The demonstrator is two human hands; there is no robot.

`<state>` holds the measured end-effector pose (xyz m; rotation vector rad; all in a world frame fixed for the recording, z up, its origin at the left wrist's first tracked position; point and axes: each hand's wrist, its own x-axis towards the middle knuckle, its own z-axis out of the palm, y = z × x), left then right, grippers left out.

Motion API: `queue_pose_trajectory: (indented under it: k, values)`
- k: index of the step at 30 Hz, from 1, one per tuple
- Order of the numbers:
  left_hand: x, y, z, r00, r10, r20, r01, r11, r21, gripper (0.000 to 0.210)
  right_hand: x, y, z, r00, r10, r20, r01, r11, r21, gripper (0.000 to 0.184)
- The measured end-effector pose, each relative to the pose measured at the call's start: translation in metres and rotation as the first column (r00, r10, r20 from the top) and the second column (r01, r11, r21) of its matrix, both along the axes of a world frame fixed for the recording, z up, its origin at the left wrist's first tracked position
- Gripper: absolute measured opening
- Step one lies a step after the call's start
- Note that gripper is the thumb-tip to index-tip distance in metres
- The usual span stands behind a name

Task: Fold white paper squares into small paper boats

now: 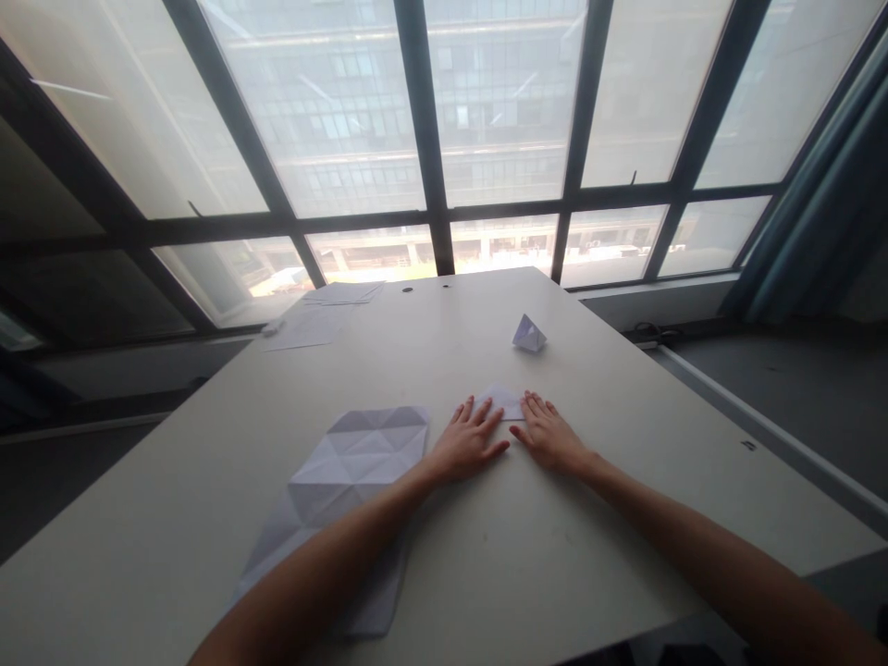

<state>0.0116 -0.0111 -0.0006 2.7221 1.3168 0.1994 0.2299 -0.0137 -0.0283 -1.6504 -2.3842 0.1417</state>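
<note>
A small folded piece of white paper (505,403) lies flat on the table in front of me, partly covered by my fingers. My left hand (470,438) rests over its left end, fingers spread and flat. On its right end lie the fingertips of my right hand (548,433), stretched out with the thumb apart. A large creased sheet of paper (367,449) lies to the left, partly under my left forearm. Beyond my right hand stands a folded paper shape (529,334) with a pointed top.
The white table (624,518) reaches toward a row of tall windows (499,102). Several flat sheets of paper (305,328) lie at its far left corner. Small dark spots (407,289) mark the far edge. A blue curtain (811,185) hangs at the right.
</note>
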Motion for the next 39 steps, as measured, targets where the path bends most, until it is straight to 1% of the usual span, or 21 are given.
queue_pose_trajectory:
  k: [4,7,9,11,13,15,18,23,26,30,35,39]
  values:
    - [-0.001,0.0,0.0,1.0,-0.001,0.005,0.001,1.0,-0.003,0.071,-0.001,-0.001,-0.005,0.998,-0.063,-0.005,0.064,0.998,0.027,0.08]
    - [-0.001,0.0,-0.001,1.0,-0.007,0.013,0.006,1.0,0.008,0.07,-0.003,-0.003,-0.002,0.996,-0.087,-0.022,0.089,0.991,0.098,0.078]
    - [-0.001,0.0,-0.002,1.0,-0.014,0.021,0.013,1.0,0.017,0.07,-0.004,-0.006,0.002,0.999,-0.039,-0.033,0.044,0.984,0.171,0.073]
    - [-0.001,0.0,-0.003,0.999,-0.022,0.028,0.021,0.999,0.024,0.069,-0.005,-0.007,0.007,0.998,0.052,-0.032,-0.044,0.975,0.216,0.067]
    - [-0.001,0.0,-0.003,0.999,-0.025,0.035,0.024,0.999,0.029,0.069,-0.006,-0.007,0.009,0.989,0.142,-0.029,-0.134,0.973,0.189,0.063]
    - [-0.001,0.0,-0.003,0.999,-0.024,0.037,0.022,0.999,0.03,0.069,-0.005,-0.005,0.01,0.98,0.197,-0.033,-0.192,0.974,0.116,0.062]
    - [0.0,0.0,-0.003,0.999,-0.018,0.035,0.017,0.999,0.032,0.069,-0.004,-0.004,0.008,0.977,0.209,-0.046,-0.207,0.977,0.052,0.063]
    - [-0.001,0.001,-0.005,0.999,-0.014,0.042,0.012,0.999,0.052,0.065,-0.003,-0.005,0.008,0.989,0.139,-0.05,-0.136,0.989,0.054,0.064]
    - [-0.001,0.002,-0.005,0.999,-0.019,0.049,0.015,0.997,0.081,0.059,-0.003,-0.005,0.01,0.989,0.129,-0.067,-0.126,0.991,0.046,0.061]
    - [-0.002,0.006,-0.002,0.997,-0.03,0.067,0.02,0.99,0.141,0.046,-0.003,-0.006,0.012,0.981,0.159,-0.114,-0.154,0.987,0.052,0.052]
    - [-0.003,0.008,0.01,0.991,-0.07,0.112,0.05,0.983,0.175,0.024,-0.004,-0.008,0.017,0.965,0.209,-0.16,-0.196,0.976,0.098,0.045]
    - [-0.004,0.005,0.018,0.992,-0.017,0.128,-0.002,0.989,0.148,0.013,-0.004,-0.011,0.02,0.954,0.246,-0.169,-0.226,0.965,0.133,0.039]
